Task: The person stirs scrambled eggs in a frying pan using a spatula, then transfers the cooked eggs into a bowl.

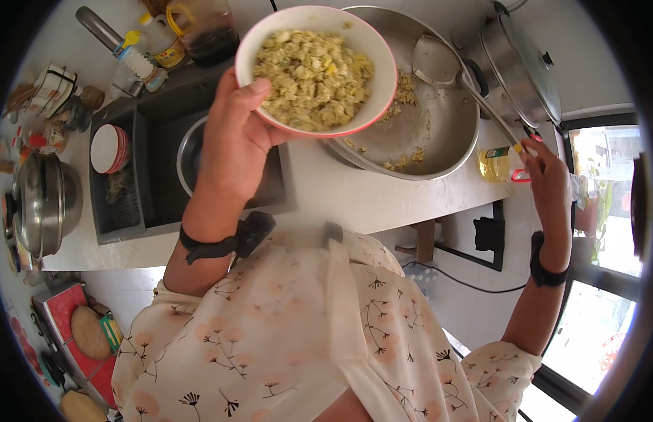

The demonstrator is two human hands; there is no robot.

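My left hand point(242, 116) grips a white bowl with a red rim point(384, 79), its thumb over the edge. Yellowish-green chopped food point(316, 79) fills much of the bowl, which is held up over the near left part of a wide metal pan point(448, 137). Bits of the same food point(408, 158) cling to the pan's bottom. My right hand point(545, 163), at the right, holds the handle end of a metal ladle or spatula point(437, 60), whose broad head rests at the pan's far right side. The bowl hides part of the pan.
Left of the pan is a dark sink point(157, 126) with a metal basin point(186, 158) and stacked bowls point(109, 149). An oil bottle point(494, 164) stands right of the pan, near a lidded pot point(522, 68). Bottles point(165, 50) line the back; a lidded metal pot point(47, 203) stands far left.
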